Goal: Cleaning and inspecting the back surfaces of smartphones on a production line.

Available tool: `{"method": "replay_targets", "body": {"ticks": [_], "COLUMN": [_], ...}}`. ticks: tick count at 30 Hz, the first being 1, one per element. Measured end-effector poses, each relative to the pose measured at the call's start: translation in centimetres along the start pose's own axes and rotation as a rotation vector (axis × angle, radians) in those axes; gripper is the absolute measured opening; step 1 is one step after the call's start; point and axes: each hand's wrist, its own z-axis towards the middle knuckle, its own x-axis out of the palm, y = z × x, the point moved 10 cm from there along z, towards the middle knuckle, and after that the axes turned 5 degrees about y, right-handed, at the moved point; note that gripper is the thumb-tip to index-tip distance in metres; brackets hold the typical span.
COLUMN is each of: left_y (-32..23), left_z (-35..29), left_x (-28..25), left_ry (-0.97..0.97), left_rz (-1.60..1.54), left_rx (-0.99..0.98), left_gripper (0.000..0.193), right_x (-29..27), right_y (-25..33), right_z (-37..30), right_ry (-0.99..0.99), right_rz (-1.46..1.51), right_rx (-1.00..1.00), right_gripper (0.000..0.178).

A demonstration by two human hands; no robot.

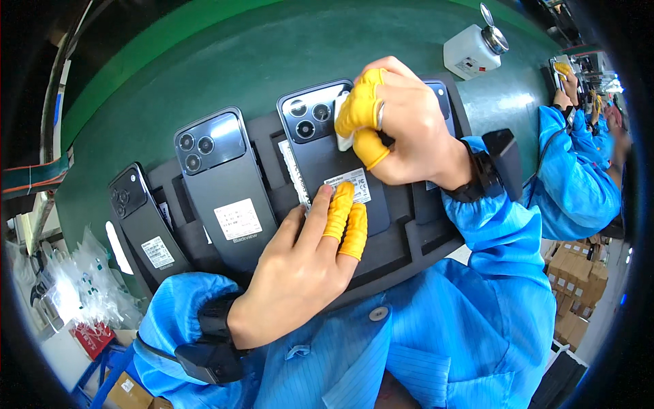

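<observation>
A dark grey smartphone (310, 155) lies back up in a black foam tray (436, 235), its round camera lenses facing me. My right hand (417, 126), in yellow finger cots, is closed on a white wipe (343, 140) at the right side of the camera block. My left hand (293, 279), with yellow cots on two fingers, lies with fingers stretched out on the phone's back, at the lower edge of its white label (355, 183). Left of it lie another phone (228, 184) and a smaller-looking one (146, 228); one more phone (437, 102) is partly hidden by my right hand.
On the green table (272, 48) a white pump bottle (470, 51) with a raised metal lid stands at the back right. Clear plastic bags (88, 286) are heaped at the left. Blue-sleeved people (572, 184) work at the right, near stacked cardboard boxes (575, 279).
</observation>
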Motion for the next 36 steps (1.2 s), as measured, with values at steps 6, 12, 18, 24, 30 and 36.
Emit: {"method": "replay_targets", "body": {"ticks": [6,12,18,24,30,36], "left_y": [4.3,9.3,6.0,9.2,9.9,8.1], "left_z": [0.3,-2.1,-0.6,-1.3,-1.2,-0.6], "left_x": [-3.4,-7.7,-8.6,-6.8,-5.7,-4.6], "left_ry": [-0.144,-0.678,-0.523,-0.498,-0.487,-0.226], "left_rz": [-0.274,-0.323,-0.092,-0.668,-0.920,-0.611], "left_rx": [-0.131,-0.321,-0.118,-0.293,-0.372,-0.314], "left_gripper": [0.034,0.043,0.035,0.033,0.035,0.033], "right_x": [0.0,1.8,2.9,3.1,3.1,-4.5], "right_y": [-4.1,-3.0,-1.1,-1.6,-0.7,-4.3], "right_z": [-0.6,-0.7,0.0,-1.2,-0.7,0.9], "right_ry": [-0.173,-0.065,-0.008,0.142,0.185,-0.101], "right_rz": [0.823,1.442,1.352,1.307,1.117,0.640], "right_rx": [0.434,0.475,0.438,0.617,0.576,0.359], "right_gripper": [0.022,0.044,0.043,0.023,0.026,0.017]}}
